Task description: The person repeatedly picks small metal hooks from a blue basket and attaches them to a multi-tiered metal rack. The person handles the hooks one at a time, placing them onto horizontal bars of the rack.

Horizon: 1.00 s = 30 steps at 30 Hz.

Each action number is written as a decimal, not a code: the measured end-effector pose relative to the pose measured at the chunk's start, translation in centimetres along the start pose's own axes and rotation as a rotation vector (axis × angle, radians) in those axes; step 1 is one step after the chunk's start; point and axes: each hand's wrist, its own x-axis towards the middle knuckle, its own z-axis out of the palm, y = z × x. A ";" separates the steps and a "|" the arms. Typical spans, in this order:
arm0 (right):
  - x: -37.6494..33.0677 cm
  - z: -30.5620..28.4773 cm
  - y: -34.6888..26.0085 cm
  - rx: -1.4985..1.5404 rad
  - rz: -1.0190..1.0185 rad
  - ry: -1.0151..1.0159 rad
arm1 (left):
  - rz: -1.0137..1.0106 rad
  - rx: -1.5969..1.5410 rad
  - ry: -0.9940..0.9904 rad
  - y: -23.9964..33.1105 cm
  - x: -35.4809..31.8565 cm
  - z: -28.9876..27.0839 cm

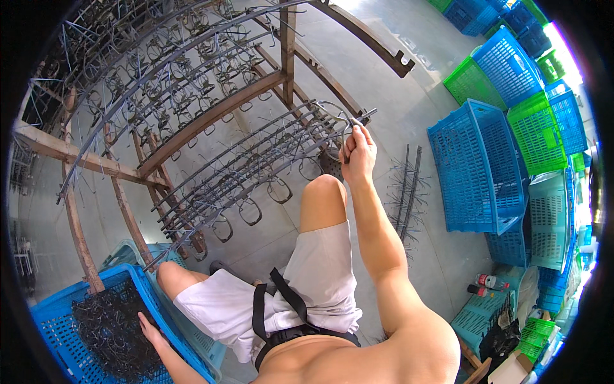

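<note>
My right hand (pixel 360 152) reaches forward to the end of a low bundle of hooked metal rods. Its fingers are closed on an eyeglass frame (pixel 330 110), whose curved rim shows just beyond the fingertips. More dark eyeglass frames (pixel 250 210) hang from the hooks along the rods (pixel 256 150). Down on the left, my left hand (pixel 149 328) lies with fingers stretched out against a tangled heap of thin black pieces (pixel 115 326). The heap sits in a blue plastic basket (pixel 54 299); the pieces are too small and tangled to name.
A brown metal rack (pixel 211 115) with several rows of hanging frames rises ahead and left. Two loose hooked rods (pixel 409 192) lie on the floor to the right. Blue crates (pixel 470 173) and green crates (pixel 537 131) stack along the right side, with bottles (pixel 492 281) nearer me.
</note>
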 end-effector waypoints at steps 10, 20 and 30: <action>-2.1 1.6 2.1 -0.334 -0.184 -0.083 | 0.127 -0.111 -0.166 -1.1 1.0 -1.9; -2.4 1.4 1.5 -0.845 -0.443 -0.098 | 0.199 -0.092 0.129 1.2 0.0 -1.6; -1.7 1.2 1.1 -0.860 -0.483 -0.078 | 0.387 -0.110 0.266 4.9 -2.5 -2.3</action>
